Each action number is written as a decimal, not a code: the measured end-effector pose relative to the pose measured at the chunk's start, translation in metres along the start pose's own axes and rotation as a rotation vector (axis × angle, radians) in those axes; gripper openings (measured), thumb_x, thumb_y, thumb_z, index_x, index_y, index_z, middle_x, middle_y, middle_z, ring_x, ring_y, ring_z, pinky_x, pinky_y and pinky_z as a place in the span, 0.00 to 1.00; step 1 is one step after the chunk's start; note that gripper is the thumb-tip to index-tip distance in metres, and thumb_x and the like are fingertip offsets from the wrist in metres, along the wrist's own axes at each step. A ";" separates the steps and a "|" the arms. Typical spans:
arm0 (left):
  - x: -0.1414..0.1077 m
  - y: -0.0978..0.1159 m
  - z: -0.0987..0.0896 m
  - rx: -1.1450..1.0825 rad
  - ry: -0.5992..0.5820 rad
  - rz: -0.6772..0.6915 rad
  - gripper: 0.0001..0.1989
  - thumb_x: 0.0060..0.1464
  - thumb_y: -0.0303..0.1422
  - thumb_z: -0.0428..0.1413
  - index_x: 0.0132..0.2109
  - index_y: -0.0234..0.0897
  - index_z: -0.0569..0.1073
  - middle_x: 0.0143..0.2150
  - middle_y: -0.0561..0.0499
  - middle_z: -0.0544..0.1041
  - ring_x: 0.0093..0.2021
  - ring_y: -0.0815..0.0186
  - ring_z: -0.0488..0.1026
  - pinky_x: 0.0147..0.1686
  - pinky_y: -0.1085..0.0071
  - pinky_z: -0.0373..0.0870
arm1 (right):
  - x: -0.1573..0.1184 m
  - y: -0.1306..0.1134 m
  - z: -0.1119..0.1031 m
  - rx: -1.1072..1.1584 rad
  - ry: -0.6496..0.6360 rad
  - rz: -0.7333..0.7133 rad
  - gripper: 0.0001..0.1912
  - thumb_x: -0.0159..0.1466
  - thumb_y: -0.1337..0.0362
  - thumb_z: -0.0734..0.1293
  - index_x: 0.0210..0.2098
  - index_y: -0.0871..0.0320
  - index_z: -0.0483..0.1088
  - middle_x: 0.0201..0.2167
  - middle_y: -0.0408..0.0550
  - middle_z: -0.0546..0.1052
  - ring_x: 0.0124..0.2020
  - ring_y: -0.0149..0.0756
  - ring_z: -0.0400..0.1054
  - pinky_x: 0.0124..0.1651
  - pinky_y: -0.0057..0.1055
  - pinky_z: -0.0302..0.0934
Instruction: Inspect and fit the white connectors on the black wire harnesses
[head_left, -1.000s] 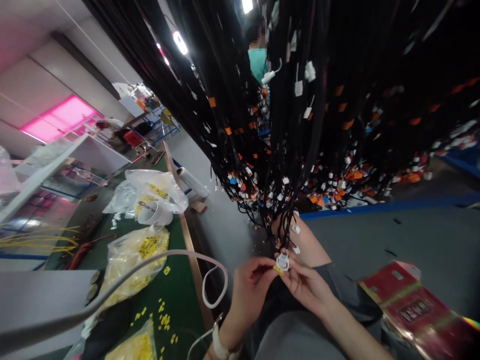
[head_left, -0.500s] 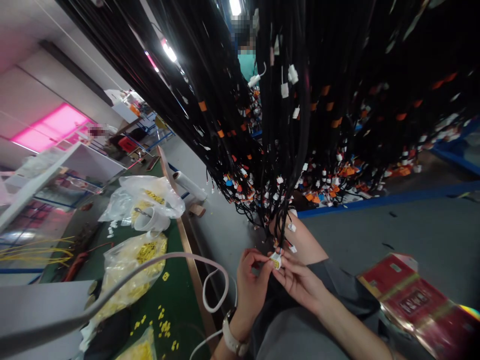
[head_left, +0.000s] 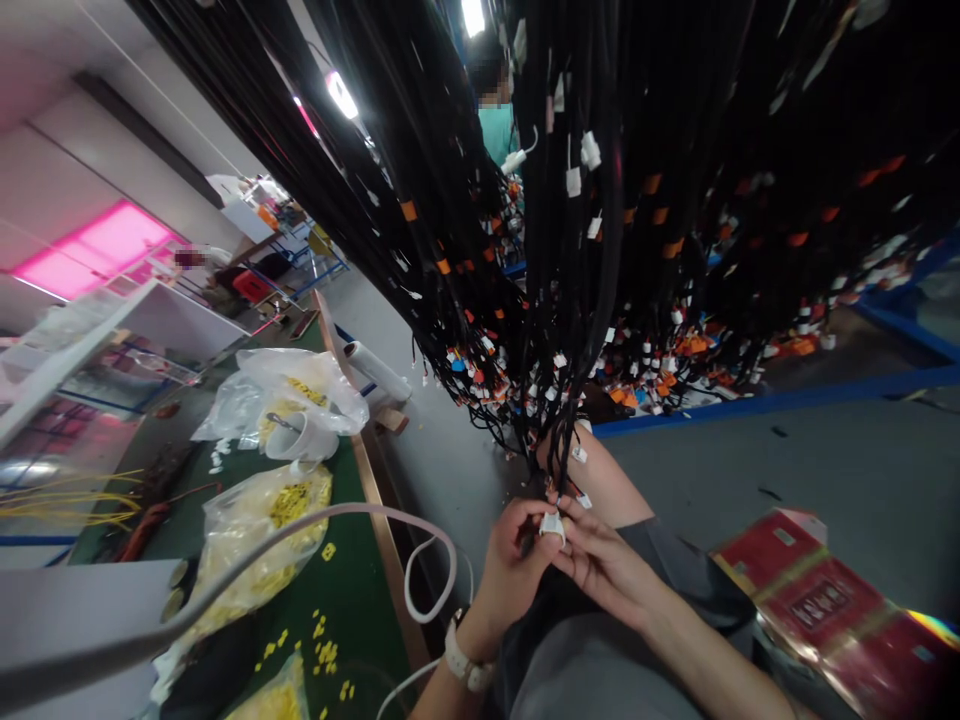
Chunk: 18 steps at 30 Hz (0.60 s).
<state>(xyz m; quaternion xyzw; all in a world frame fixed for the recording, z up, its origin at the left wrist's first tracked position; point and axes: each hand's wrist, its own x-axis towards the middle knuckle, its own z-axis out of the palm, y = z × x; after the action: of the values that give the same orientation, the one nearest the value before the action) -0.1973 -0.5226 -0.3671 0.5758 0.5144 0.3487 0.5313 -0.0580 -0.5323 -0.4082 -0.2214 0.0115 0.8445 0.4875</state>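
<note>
A small white connector point(head_left: 553, 524) is pinched between my two hands, low in the centre of the view. My left hand point(head_left: 519, 555), with a white watch on its wrist, closes on the connector from the left. From the right, the fingers of my right hand point(head_left: 600, 560) are closed on it and on the thin wire ends just above. Those wires belong to a thick bundle of black cables point(head_left: 570, 300) hanging down in front of me. Two more white connectors dangle close above my right hand.
A green table point(head_left: 352, 560) on the left carries plastic bags point(head_left: 262, 530) of yellow parts, loose yellow pieces and a white cup point(head_left: 301, 437). A pale hose point(head_left: 337, 510) arches across it. A red package point(head_left: 825, 600) lies at the right. A person point(head_left: 496, 130) stands behind the cables.
The connector has turned between my fingers: its yellow part no longer shows and a white face does. My left hand has shifted slightly to the right.
</note>
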 end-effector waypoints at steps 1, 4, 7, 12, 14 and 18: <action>-0.001 0.000 0.002 0.010 0.017 0.014 0.11 0.54 0.37 0.58 0.42 0.37 0.74 0.36 0.48 0.75 0.36 0.65 0.70 0.39 0.70 0.66 | 0.000 0.000 -0.001 0.000 0.002 0.002 0.17 0.53 0.72 0.75 0.42 0.57 0.73 0.35 0.46 0.81 0.34 0.30 0.76 0.41 0.27 0.71; -0.002 0.000 0.006 0.008 0.071 0.018 0.09 0.54 0.38 0.58 0.39 0.37 0.73 0.34 0.50 0.73 0.35 0.66 0.69 0.37 0.71 0.65 | 0.000 0.002 -0.003 0.007 0.030 0.011 0.17 0.53 0.71 0.75 0.42 0.58 0.73 0.35 0.48 0.81 0.34 0.31 0.76 0.40 0.27 0.71; -0.001 -0.001 0.005 -0.066 0.059 -0.020 0.09 0.54 0.38 0.58 0.39 0.37 0.73 0.34 0.50 0.73 0.34 0.67 0.69 0.37 0.72 0.66 | 0.001 0.006 -0.003 0.045 0.088 0.011 0.17 0.51 0.71 0.76 0.40 0.59 0.73 0.34 0.49 0.81 0.33 0.31 0.76 0.39 0.27 0.72; 0.001 -0.006 -0.004 -0.290 -0.050 -0.049 0.11 0.54 0.34 0.59 0.44 0.36 0.75 0.41 0.48 0.76 0.43 0.64 0.71 0.47 0.69 0.66 | 0.006 0.008 0.003 0.081 0.108 0.026 0.14 0.49 0.73 0.77 0.35 0.61 0.74 0.32 0.50 0.81 0.31 0.32 0.76 0.37 0.28 0.72; 0.002 -0.008 -0.006 -0.360 -0.025 -0.050 0.10 0.54 0.33 0.59 0.44 0.37 0.76 0.42 0.48 0.76 0.44 0.63 0.71 0.48 0.68 0.66 | 0.008 0.007 0.007 0.092 0.126 0.033 0.15 0.47 0.74 0.77 0.34 0.62 0.74 0.31 0.50 0.81 0.30 0.32 0.76 0.36 0.27 0.72; 0.003 -0.007 -0.007 -0.286 0.026 -0.050 0.07 0.54 0.31 0.58 0.41 0.36 0.77 0.38 0.49 0.76 0.40 0.65 0.71 0.44 0.70 0.67 | 0.010 0.008 0.009 0.114 0.174 0.041 0.18 0.43 0.74 0.79 0.31 0.62 0.74 0.29 0.48 0.81 0.28 0.32 0.76 0.33 0.25 0.72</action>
<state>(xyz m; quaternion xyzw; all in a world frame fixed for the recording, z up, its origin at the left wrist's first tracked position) -0.2049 -0.5190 -0.3734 0.4769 0.4804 0.4124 0.6096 -0.0723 -0.5265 -0.4054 -0.2655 0.1061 0.8298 0.4792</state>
